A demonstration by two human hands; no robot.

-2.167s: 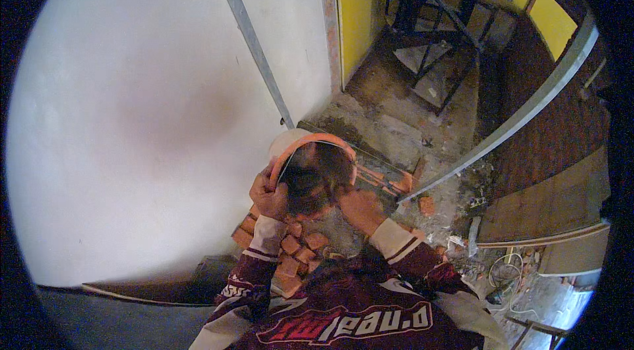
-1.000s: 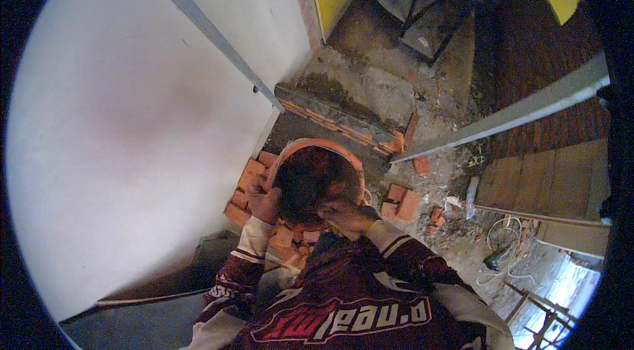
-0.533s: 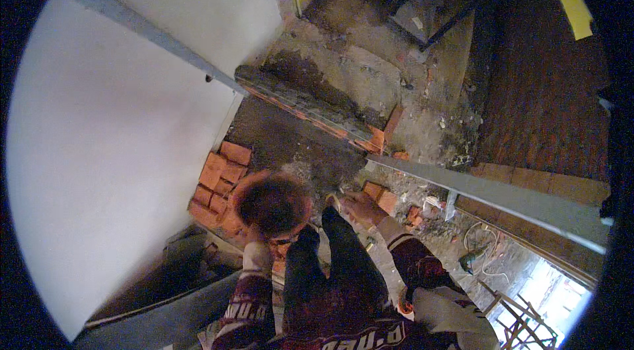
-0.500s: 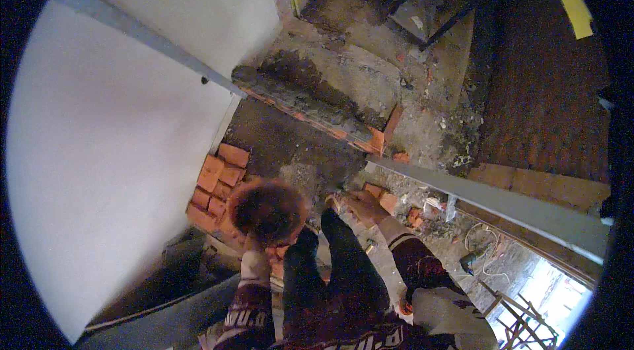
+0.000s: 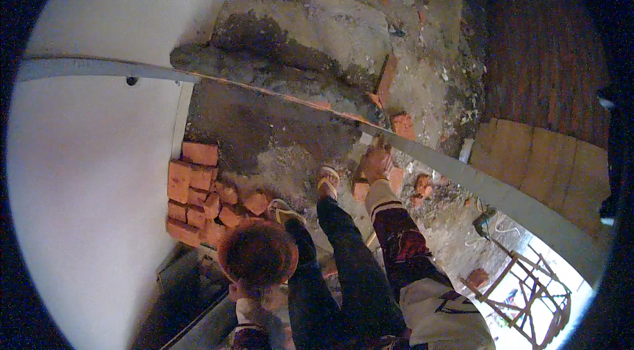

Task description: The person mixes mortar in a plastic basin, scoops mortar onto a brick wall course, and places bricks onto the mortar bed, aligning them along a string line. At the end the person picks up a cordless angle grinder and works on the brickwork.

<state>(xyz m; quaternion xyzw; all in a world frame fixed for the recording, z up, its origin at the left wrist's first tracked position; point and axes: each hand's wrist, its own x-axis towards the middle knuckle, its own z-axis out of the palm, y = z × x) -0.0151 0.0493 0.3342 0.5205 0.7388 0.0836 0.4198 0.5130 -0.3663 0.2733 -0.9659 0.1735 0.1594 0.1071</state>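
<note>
My left hand (image 5: 239,292) grips the near rim of a round, reddish-brown shallow pan (image 5: 259,252), its dark inside facing up; whether anything lies in it I cannot make out. The pan is above the near end of a pile of orange bricks (image 5: 192,178). Reaching forward, my right hand (image 5: 378,162) has its fingers stretched toward the long grey metal frame bar (image 5: 422,155). Broken brick pieces (image 5: 360,190) lie beside that hand; whether the fingertips touch the bar is too dim to tell.
Beyond the bar runs a low ridge of grey mortar (image 5: 277,79), with a loose brick (image 5: 402,125) at its right end. A white wall panel (image 5: 99,185) stands on the left. Cables (image 5: 498,226) and a wooden frame (image 5: 528,290) are at the lower right.
My right hand has moved forward, toward the bar. The pan has shifted nearer to me in the picture, and the view has turned, showing both sandalled feet.
</note>
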